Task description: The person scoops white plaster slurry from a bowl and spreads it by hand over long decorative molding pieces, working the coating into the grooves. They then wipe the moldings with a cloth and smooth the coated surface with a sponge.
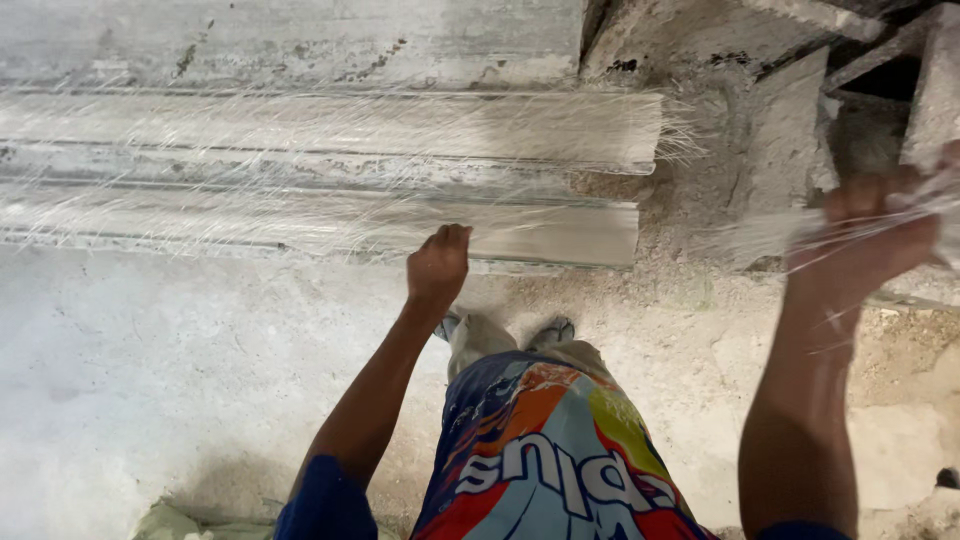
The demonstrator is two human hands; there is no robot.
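Basically, the thing in hand is glass-like fibre: thin, pale, almost see-through strands. The right hand point(868, 240) is closed around a loose bunch of fibres point(770, 232), gripped at the right edge of view, with the bunch fanning out leftward from the fist; long axis roughly horizontal, tips pointing left toward the mould. Motion blur there, so finger positions are hard to read, probably a full fist rather than a pinch. The left hand point(438, 268) is curled loosely, fingertips bunched and touching the near edge of the stepped cornice mould point(330, 160); whether it pinches any strands I cannot tell. The mould is a long, grey, ribbed plaster form lying on the floor point(150, 380), long axis left to right, square end at right of centre. More strands lie spread over its ribs, mostly along its length, some slanting, a few sticking out past the right end. Behind the right hand sit stacked grey blocks point(790, 130). The person's feet stand just beside the mould's near edge.
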